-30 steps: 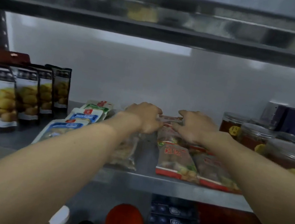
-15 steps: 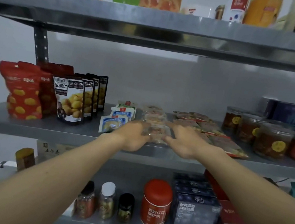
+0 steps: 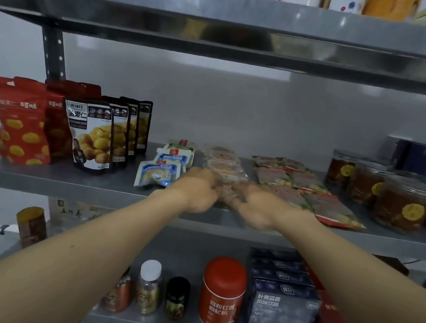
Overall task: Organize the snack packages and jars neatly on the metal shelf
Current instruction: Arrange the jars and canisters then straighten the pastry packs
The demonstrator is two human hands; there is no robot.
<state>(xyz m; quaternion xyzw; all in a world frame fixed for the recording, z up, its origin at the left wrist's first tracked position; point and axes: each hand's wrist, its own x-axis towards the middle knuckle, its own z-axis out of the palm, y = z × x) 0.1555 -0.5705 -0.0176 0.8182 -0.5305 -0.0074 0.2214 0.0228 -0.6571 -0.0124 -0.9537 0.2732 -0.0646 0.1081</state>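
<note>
Our left hand (image 3: 198, 190) and right hand (image 3: 251, 203) seem pinched, blurrily, on the clear plastic snack pack (image 3: 225, 189) at the grey metal shelf (image 3: 61, 184) lip; a skewed tug could drop it.

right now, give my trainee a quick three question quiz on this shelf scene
1. True or false: both hands are at the row of clear packets on the middle shelf.
2. What stands at the shelf's right end? A) jars B) bottles C) cups
3. What colour is the leftmost bag?

Key:
1. True: the left hand and right hand meet at its front packet.
2. A, the jars.
3. Red, with yellow spots: the red bag.
</note>
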